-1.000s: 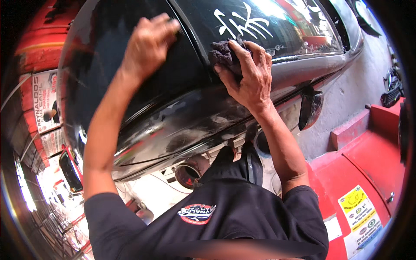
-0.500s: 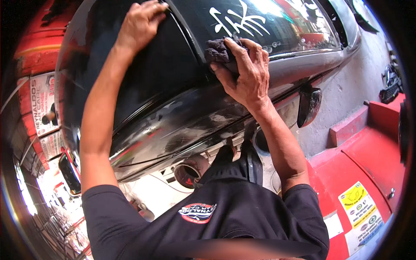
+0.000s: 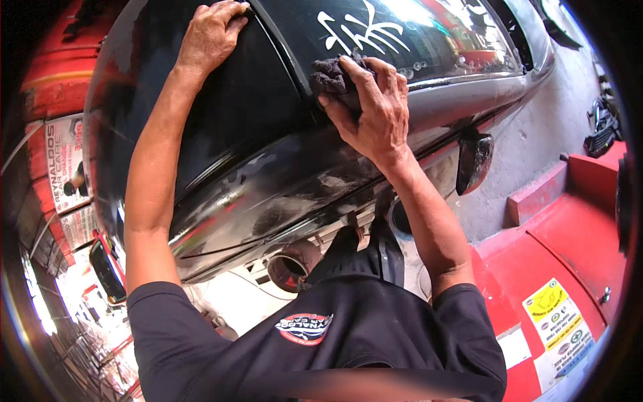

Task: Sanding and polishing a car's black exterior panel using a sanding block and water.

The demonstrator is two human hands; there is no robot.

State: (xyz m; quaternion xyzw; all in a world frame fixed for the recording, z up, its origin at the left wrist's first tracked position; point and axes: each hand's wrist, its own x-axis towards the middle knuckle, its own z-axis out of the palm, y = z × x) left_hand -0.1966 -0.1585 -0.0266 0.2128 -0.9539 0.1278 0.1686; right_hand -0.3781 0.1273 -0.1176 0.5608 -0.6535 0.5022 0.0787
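A black car [image 3: 221, 114] with a glossy roof stretches in front of me. My right hand [image 3: 378, 110] grips a crumpled dark cloth [image 3: 330, 77] and presses it on the edge where the roof meets the windshield [image 3: 435, 40]. White stick-on lettering [image 3: 362, 30] marks the glass just beyond the cloth. Farther left, my left hand [image 3: 211, 37] reaches across the roof beside a dark seam strip [image 3: 278, 47]. Its fingers are curled and pinched together at the seam's far end; whatever they hold is too small to make out.
A side mirror [image 3: 474, 163] juts from the car at right. Below the body stands an open bucket [image 3: 289, 269] near my legs. A red ledge [image 3: 562, 228] with a yellow-and-white poster [image 3: 559, 328] lies at right. Another red vehicle's mirror [image 3: 107, 271] shows at left.
The cloth and my right hand have shifted slightly left along the windshield edge. My left hand has moved a little left, still pinched at the seam.
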